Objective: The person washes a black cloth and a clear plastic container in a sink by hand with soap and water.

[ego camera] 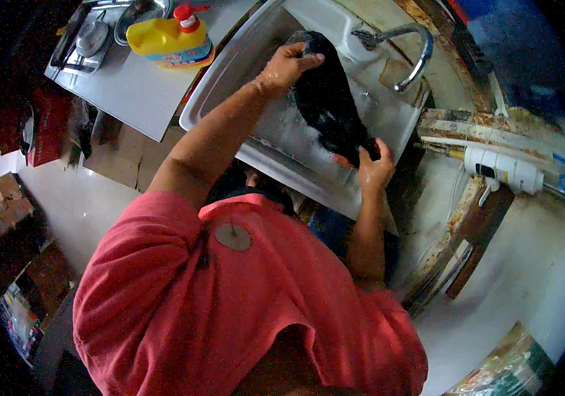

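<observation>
A dark wet cloth [327, 94] with some suds on it is stretched slantwise between my hands, over a white sink basin [208, 94]. My left hand [285, 67] grips its upper end, and foam clings to that wrist. At the lower end, near the basin's front right, my right hand [376, 166] pinches the cloth. Soapy water [287, 126] lies in the basin beneath. A small reddish thing [343, 160] shows under the cloth near my right hand; what it is I cannot tell. The curved chrome faucet [423, 54] stands beyond the cloth at the right.
Left of the sink, a white tabletop [136, 94] carries a yellow jug with a red pump top [171, 42] and metal dishes [94, 39]. A white cylindrical fitting [503, 168] is on the right. Cardboard boxes [7, 213] stand at the far left.
</observation>
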A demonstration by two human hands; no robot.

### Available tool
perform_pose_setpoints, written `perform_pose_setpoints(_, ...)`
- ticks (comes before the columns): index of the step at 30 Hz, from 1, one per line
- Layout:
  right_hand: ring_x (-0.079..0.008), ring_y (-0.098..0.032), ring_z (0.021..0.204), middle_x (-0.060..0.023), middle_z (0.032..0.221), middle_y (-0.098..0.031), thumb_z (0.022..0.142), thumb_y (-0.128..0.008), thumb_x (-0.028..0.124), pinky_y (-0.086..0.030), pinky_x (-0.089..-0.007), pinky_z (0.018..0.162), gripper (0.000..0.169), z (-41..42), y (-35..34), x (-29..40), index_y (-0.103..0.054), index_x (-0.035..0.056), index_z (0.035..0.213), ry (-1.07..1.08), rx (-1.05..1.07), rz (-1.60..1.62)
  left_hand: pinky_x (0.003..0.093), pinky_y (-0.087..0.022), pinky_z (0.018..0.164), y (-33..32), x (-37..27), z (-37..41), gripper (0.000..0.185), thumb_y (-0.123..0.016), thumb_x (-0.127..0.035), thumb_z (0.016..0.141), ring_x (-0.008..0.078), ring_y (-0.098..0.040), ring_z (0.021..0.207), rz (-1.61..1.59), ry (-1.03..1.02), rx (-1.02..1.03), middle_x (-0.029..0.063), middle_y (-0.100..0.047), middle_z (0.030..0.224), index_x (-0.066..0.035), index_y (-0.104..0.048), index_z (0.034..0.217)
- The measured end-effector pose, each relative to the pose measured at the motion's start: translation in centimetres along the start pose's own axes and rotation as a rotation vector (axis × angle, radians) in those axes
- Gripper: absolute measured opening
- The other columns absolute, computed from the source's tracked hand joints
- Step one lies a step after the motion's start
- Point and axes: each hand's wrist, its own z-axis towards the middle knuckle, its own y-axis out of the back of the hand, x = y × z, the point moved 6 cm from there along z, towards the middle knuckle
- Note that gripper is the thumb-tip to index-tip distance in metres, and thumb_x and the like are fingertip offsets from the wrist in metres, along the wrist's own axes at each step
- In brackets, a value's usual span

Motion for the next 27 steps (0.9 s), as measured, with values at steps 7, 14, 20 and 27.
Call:
perform_pose_setpoints(7,-0.0298,-0.052,0.086,-0.0131,0.092,-0.055,0.06,-0.067,0.001,-0.042,-0.0373,0.076,0.024,0.8,6.1,4.9,-0.053,0.0016,0.08,0.382,-0.472,0.17,0.0266,-0.043,0.074,1.4,-5.7,-2.3,0.029,-0.069,-0.021,0.072,0.014,-0.056,0.077,0.02,-0.278,-0.048,0.0048,-0.06,0.083,-0.001,-0.059,0.09)
perform_pose_setpoints(14,-0.0326,-0.043,0.106,-0.0139,0.115,-0.047,0.063,-0.064,0.003,-0.033,-0.0412,0.092,0.038,1.4,-3.5,-0.1,-0.052,0.0044,0.099,0.28,0.037,-0.341,0.0359,-0.041,0.086,2.5,3.2,-0.7,0.057,-0.069,-0.021,0.069,0.0295,-0.05,0.098,0.719,-0.314,-0.032,0.0159,-0.053,0.106,-0.004,-0.043,0.116)
perform_pose_setpoints(20,-0.0329,-0.033,0.117,-0.0149,0.127,-0.035,0.067,-0.067,0.012,-0.031,-0.0394,0.097,0.051,0.4,-10.6,0.2,-0.047,0.004,0.114,0.33,0.434,-0.379,0.043,-0.036,0.091,4.1,7.1,-4.0,0.056,-0.065,-0.017,0.067,0.0364,-0.042,0.108,1.094,-0.432,0.006,0.0193,-0.044,0.116,-0.008,-0.044,0.118)
perform_pose_setpoints(27,-0.0357,-0.028,0.119,-0.017,0.132,-0.027,0.065,-0.07,0.03,-0.029,-0.0414,0.099,0.076,4.8,-16.3,0.9,-0.032,0.0057,0.127,0.229,0.508,-0.314,0.042,-0.035,0.091,8.2,6.9,-7.8,0.05,-0.062,-0.02,0.071,0.0337,-0.041,0.109,1.287,-0.336,-0.091,0.0154,-0.043,0.119,-0.01,-0.046,0.117)
